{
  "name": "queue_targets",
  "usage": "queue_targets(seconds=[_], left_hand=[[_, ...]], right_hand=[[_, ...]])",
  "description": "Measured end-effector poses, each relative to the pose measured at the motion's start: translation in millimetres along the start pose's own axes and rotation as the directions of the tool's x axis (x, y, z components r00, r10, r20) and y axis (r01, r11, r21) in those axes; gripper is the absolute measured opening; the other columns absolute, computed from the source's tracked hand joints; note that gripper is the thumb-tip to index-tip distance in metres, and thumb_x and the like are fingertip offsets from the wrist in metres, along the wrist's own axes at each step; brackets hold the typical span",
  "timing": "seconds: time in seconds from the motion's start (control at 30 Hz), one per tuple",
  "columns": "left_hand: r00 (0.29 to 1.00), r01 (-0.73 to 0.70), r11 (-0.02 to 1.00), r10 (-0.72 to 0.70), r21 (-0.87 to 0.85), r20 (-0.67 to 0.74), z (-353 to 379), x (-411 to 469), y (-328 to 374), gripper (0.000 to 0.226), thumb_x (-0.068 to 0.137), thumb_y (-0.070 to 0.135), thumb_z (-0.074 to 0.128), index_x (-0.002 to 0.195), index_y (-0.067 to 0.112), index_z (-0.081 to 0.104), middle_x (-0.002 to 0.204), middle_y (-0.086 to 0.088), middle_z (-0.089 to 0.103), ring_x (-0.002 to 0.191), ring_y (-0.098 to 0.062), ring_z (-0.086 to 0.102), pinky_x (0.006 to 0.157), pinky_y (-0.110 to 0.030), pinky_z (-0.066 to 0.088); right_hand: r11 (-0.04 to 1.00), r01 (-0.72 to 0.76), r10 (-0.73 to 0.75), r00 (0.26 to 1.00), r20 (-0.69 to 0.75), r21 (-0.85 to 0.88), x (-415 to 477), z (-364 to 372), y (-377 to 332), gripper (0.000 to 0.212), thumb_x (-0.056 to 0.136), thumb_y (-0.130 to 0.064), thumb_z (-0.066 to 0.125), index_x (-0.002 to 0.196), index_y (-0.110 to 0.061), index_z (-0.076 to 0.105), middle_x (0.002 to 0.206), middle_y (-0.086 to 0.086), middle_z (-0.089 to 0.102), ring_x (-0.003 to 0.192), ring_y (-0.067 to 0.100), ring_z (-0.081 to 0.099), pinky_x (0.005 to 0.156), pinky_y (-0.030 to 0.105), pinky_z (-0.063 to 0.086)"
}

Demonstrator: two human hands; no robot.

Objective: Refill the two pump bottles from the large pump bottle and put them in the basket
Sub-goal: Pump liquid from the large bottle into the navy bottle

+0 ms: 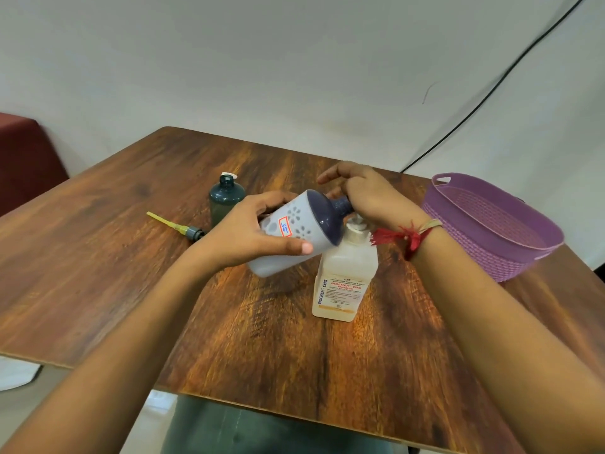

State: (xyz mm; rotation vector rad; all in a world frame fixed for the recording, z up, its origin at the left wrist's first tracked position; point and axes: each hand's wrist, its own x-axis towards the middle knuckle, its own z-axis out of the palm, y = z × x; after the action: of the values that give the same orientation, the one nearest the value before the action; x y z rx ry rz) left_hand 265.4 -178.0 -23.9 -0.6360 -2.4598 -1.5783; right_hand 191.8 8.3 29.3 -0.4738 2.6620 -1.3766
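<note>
The counter (pixel 262 339) is dark wood grain; its near edge sits at 6 o'clock, over the person's dark trousers.

1. The large pump bottle (pixel 343 276) stands upright just right of the counter's centre. It is translucent, with a printed label facing the viewer. Its pump head is partly hidden under the right wrist.
2. The pale bottle (pixel 294 231) is off the counter at 11 o'clock from the large pump bottle. It is tilted, base low and left, dark purple top high and right. A small red-edged sticker shows on its side.
3. The left hand (pixel 242 234) is clamped round the body of the pale bottle, thumb along the near side.
4. The right hand (pixel 370 198) grips the dark purple top, fingers curled over it and the forefinger sticking out. A red thread (pixel 402 235) is tied at this wrist.
5. The dark green bottle (pixel 226 198) stands upright and uncapped at 10 o'clock, behind the left hand.
6. A loose pump (pixel 183 226) with a yellow tube lies flat on the counter, near the dark green bottle.
7. The purple basket (pixel 491 253) sits at 2 o'clock, at the right edge of the counter, well apart from the bottles.
</note>
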Motion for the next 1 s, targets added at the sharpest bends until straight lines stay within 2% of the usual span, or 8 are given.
queue_targets(seconds=[0.13, 0.2, 0.3, 0.43, 0.6, 0.77, 0.87, 1.0], left_hand=[[0.999, 0.001, 1.000, -0.002, 0.002, 0.040, -2.0, 4.6, -0.6, 0.060, 0.056, 0.055, 0.073, 0.107, 0.027, 0.059, 0.095, 0.005, 0.064, 0.084, -0.010, 0.064, 0.068, -0.023, 0.053], [0.999, 0.000, 1.000, 0.001, -0.002, 0.045, -2.7, 5.8, -0.4, 0.062, 0.056, 0.055, 0.072, 0.109, 0.026, 0.058, 0.095, 0.005, 0.064, 0.084, -0.011, 0.064, 0.069, -0.024, 0.054], [0.999, -0.005, 1.000, 0.005, -0.011, 0.041, -5.1, 5.4, 0.1, 0.065, 0.057, 0.054, 0.073, 0.111, 0.021, 0.059, 0.096, 0.003, 0.064, 0.084, -0.012, 0.064, 0.069, -0.024, 0.054], [0.999, -0.016, 1.000, 0.016, -0.008, 0.052, -4.6, 4.6, -2.2, 0.057, 0.057, 0.054, 0.073, 0.105, 0.026, 0.059, 0.092, 0.005, 0.063, 0.081, -0.010, 0.063, 0.065, -0.020, 0.052], [0.999, -0.026, 0.999, 0.027, -0.022, 0.040, -3.3, 2.9, -5.0, 0.056, 0.058, 0.053, 0.073, 0.105, 0.026, 0.060, 0.092, 0.005, 0.064, 0.082, -0.011, 0.064, 0.066, -0.020, 0.053], [0.999, -0.016, 0.999, 0.017, -0.035, 0.034, -3.1, 1.9, -3.3, 0.055, 0.058, 0.053, 0.074, 0.104, 0.027, 0.059, 0.092, 0.006, 0.064, 0.082, -0.010, 0.064, 0.066, -0.020, 0.053], [0.999, -0.014, 1.000, 0.014, -0.021, 0.035, -2.1, 1.9, -4.5, 0.056, 0.058, 0.052, 0.074, 0.104, 0.024, 0.060, 0.090, 0.005, 0.064, 0.080, -0.009, 0.063, 0.064, -0.019, 0.051], [1.000, -0.018, 1.000, 0.019, -0.014, 0.026, -2.1, 2.1, -5.0, 0.063, 0.057, 0.054, 0.074, 0.106, 0.017, 0.061, 0.093, 0.000, 0.064, 0.081, -0.014, 0.064, 0.065, -0.024, 0.053]], right_hand=[[0.999, -0.015, 0.018, 0.998, 0.058, -0.043, -0.4, -5.2, 7.2, 0.041, 0.083, 0.005, 0.032, 0.087, -0.020, 0.063, 0.111, 0.013, 0.061, 0.096, 0.028, 0.060, 0.082, 0.039, 0.052], [0.998, -0.029, 0.033, 0.996, 0.083, -0.057, 0.7, -10.3, 3.5, 0.040, 0.085, 0.005, 0.032, 0.085, -0.021, 0.063, 0.103, 0.008, 0.063, 0.093, 0.026, 0.061, 0.084, 0.040, 0.052], [0.997, -0.016, 0.024, 0.994, 0.108, -0.072, 3.8, -15.0, -2.8, 0.039, 0.088, 0.003, 0.033, 0.083, -0.022, 0.064, 0.094, -0.001, 0.062, 0.091, 0.021, 0.059, 0.084, 0.034, 0.050], [0.995, -0.037, 0.050, 0.989, 0.140, -0.094, 1.6, -11.1, 0.3, 0.041, 0.085, 0.004, 0.031, 0.085, -0.020, 0.065, 0.100, 0.007, 0.064, 0.091, 0.026, 0.060, 0.085, 0.041, 0.051], [0.994, -0.019, 0.034, 0.990, 0.140, -0.108, -1.8, -10.6, -1.3, 0.038, 0.087, 0.004, 0.031, 0.086, -0.017, 0.063, 0.099, 0.003, 0.060, 0.091, 0.019, 0.055, 0.076, 0.028, 0.048], [0.978, -0.039, 0.081, 0.977, 0.200, -0.204, 2.4, -13.0, -10.9, 0.031, 0.089, 0.006, 0.044, 0.103, -0.014, 0.064, 0.113, -0.001, 0.056, 0.090, 0.015, 0.054, 0.064, 0.008, 0.045], [0.991, -0.060, 0.082, 0.979, 0.187, -0.121, -1.3, -8.5, -4.6, 0.039, 0.087, 0.006, 0.033, 0.085, -0.017, 0.064, 0.099, 0.006, 0.062, 0.085, 0.022, 0.057, 0.072, 0.028, 0.050], [0.990, -0.059, 0.077, 0.987, 0.139, -0.128, -2.7, -6.1, -0.5, 0.039, 0.086, 0.005, 0.032, 0.080, -0.017, 0.064, 0.094, 0.005, 0.060, 0.094, 0.025, 0.056, 0.082, 0.034, 0.049]])
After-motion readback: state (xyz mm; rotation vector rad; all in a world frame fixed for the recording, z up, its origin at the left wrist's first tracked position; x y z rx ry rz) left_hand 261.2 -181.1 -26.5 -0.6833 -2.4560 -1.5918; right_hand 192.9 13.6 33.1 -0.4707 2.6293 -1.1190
